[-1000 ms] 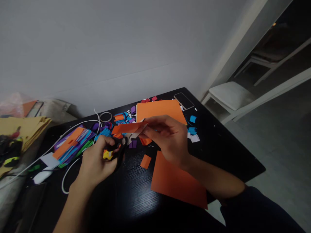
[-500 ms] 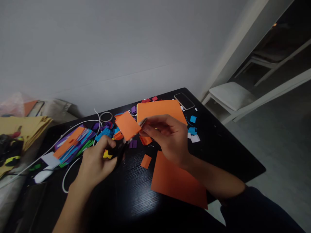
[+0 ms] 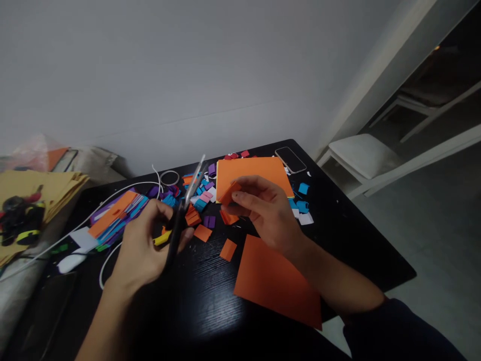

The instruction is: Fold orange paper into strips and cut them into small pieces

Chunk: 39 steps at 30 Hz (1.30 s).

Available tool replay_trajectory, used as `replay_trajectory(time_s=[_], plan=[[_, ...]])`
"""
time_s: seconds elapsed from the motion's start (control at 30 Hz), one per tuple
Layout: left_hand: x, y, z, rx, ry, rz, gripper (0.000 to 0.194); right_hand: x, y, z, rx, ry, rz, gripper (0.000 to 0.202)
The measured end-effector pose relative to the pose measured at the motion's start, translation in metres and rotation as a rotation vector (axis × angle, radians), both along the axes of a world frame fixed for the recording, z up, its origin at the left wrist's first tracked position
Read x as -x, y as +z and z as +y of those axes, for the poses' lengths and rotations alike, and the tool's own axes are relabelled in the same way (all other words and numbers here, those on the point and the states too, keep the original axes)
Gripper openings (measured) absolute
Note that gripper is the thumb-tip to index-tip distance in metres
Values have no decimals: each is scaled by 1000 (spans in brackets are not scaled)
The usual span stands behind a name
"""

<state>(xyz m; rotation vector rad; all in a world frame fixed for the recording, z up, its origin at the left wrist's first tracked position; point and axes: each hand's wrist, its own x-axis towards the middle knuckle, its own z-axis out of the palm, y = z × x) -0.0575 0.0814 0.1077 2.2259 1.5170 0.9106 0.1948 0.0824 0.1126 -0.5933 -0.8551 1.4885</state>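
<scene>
A pair of scissors (image 3: 194, 184) with black handles is in my left hand (image 3: 141, 245), its blades pointing up and away from me. My right hand (image 3: 271, 214) pinches a small piece of orange paper (image 3: 227, 193) between thumb and fingers, in front of a stack of orange sheets (image 3: 250, 168). On the table between my hands lie a cut orange piece (image 3: 203, 232) and another orange piece (image 3: 228, 249). Below my right wrist rests a larger orange sheet (image 3: 272, 283).
Small blue, purple and pink paper bits (image 3: 203, 200) are scattered behind my hands. At left are bundled coloured strips (image 3: 118, 215), a white cable (image 3: 101, 204) and a white mouse (image 3: 71, 261). A phone (image 3: 290, 159) lies at the back right, near a white chair (image 3: 364, 154).
The scissors have come away from the orange paper and their blades now point up. A cut orange piece has dropped onto the table; the paper in my right hand looks smaller.
</scene>
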Motion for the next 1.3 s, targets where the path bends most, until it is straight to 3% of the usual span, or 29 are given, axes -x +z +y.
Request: replay_trajectory(time_s=[0.1,0.37,0.5,0.87,1.3], plan=[[0,6,-5,52,29,-21,29,-1,-1,1,-5,26,-1,14],[-7,25,-20,-201,-10,249,24,-1,-1,0,-36,-91,-55,17],[-12,26,-20,-254,-23,324,20,-1,-3,0,-35,-122,-101,19],[-13,24,-21,-181,3,298,20,0,-10,0,-72,-204,-193,19],[-14,23,-20,-224,-4,338,20,-1,-8,-2,-43,-195,-188,22]])
